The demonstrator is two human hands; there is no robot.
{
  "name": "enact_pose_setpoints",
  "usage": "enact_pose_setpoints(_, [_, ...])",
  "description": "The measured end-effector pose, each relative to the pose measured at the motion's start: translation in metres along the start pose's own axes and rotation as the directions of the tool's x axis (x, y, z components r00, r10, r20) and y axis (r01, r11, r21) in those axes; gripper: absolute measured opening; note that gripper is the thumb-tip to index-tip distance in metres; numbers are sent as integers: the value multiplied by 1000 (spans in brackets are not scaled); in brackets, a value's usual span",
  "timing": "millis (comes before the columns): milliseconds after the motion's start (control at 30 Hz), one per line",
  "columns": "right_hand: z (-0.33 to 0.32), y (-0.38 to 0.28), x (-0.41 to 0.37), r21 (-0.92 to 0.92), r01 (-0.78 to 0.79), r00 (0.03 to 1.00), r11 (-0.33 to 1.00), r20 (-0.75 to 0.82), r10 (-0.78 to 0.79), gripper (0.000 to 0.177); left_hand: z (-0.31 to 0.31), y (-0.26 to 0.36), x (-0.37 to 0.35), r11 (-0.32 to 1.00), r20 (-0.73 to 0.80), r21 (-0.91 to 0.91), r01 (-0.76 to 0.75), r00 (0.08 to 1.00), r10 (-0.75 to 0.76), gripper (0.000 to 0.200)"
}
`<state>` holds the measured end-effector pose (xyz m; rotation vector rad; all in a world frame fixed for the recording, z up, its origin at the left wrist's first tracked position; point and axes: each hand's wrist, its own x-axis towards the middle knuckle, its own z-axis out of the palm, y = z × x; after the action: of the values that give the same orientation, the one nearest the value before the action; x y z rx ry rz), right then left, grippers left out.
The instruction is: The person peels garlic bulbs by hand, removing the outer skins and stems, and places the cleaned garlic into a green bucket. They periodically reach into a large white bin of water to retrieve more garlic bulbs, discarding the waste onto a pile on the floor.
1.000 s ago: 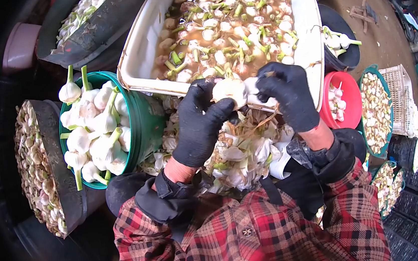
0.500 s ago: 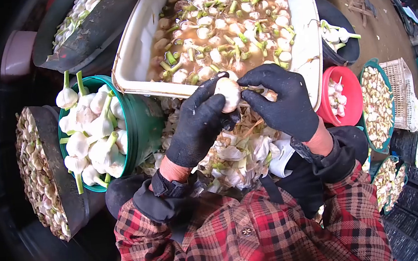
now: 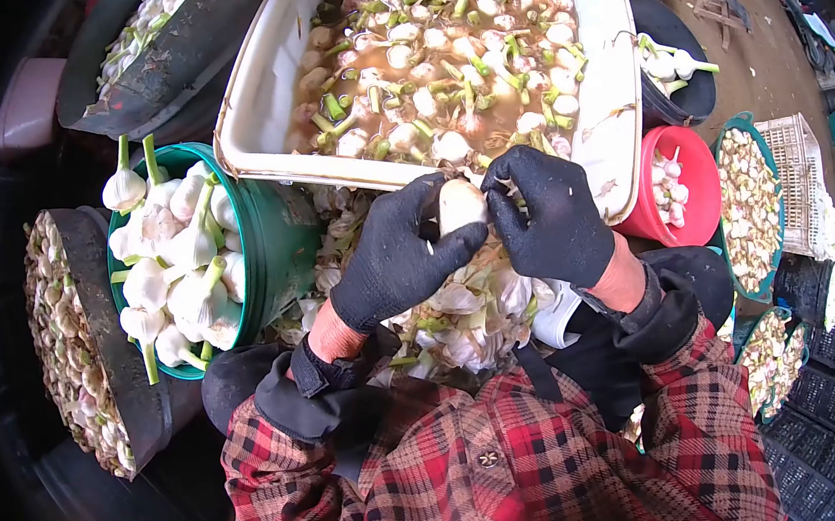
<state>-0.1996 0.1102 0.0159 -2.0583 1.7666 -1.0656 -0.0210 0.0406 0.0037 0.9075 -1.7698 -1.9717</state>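
Note:
My left hand [image 3: 399, 254], in a black glove, is closed around a pale garlic bulb [image 3: 460, 206], with the thumb across its lower side. Close by on the right is my right hand [image 3: 556, 219], also gloved; its thumb and fingers are pinched together at the bulb's edge, and what they grip is too small to make out. Both hands are just in front of a white tub [image 3: 329, 172] of brown water with garlic bulbs and cut stems floating in it. Beneath them lies a heap of papery garlic skins [image 3: 464, 326].
To the left stands a green bucket [image 3: 280, 244] heaped with white, stemmed garlic. A red bucket [image 3: 698, 195] on the right holds a few bulbs. Beyond it are a teal basket of garlic [image 3: 748, 198] and a white crate [image 3: 797, 179]. A dark container [image 3: 120, 359] of garlic sits far left.
The bulb has turned in my left hand, and the left thumb now lies across its lower side. Both hands have come slightly lower in view, the right fingers closing in beside the bulb.

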Motion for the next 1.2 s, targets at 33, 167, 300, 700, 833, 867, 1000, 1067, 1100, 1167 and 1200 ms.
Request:
enact_pose_setpoints(33, [0,0,0,41,-44,999,998,21,43,13,1,-4,-2,993,-12,77,-91,996,93,47])
enact_pose_setpoints(167, [1,5,-3,155,-117,991,981,76,107,9,0,-1,-7,905,27,311,-291,954,297,54])
enact_pose_setpoints(300, [2,14,-1,285,-176,984,942,89,156,10,5,-18,0,936,-49,189,-296,950,310,56])
enact_pose_setpoints(700, [18,4,-9,27,-32,999,999,-23,32,8,17,-10,1,906,-206,362,-218,930,305,41])
enact_pose_setpoints(833, [18,8,-10,119,-114,993,986,-23,118,8,21,-6,-4,864,-171,463,-198,937,306,40])
enact_pose_setpoints(867, [17,9,-9,155,-137,990,978,-16,141,8,20,-7,-4,863,-168,464,-200,937,307,40])
enact_pose_setpoints(1000, [18,14,-10,126,-202,979,971,-9,205,7,19,-11,-3,735,-70,510,-447,830,553,39])
enact_pose_setpoints(1067, [16,14,-9,116,-204,979,972,2,205,4,18,-12,-4,735,-46,487,-472,827,560,42])
enact_pose_setpoints(1100, [15,16,-8,114,-204,979,972,0,205,4,19,-13,-4,734,-44,486,-473,826,562,42])
enact_pose_setpoints(1167, [18,21,-6,123,-241,969,963,-21,245,8,21,-16,-7,903,-116,140,-406,899,422,51])
enact_pose_setpoints(1200, [18,22,-6,123,-240,969,963,-24,244,8,21,-9,-9,933,-119,3,-359,926,357,62])
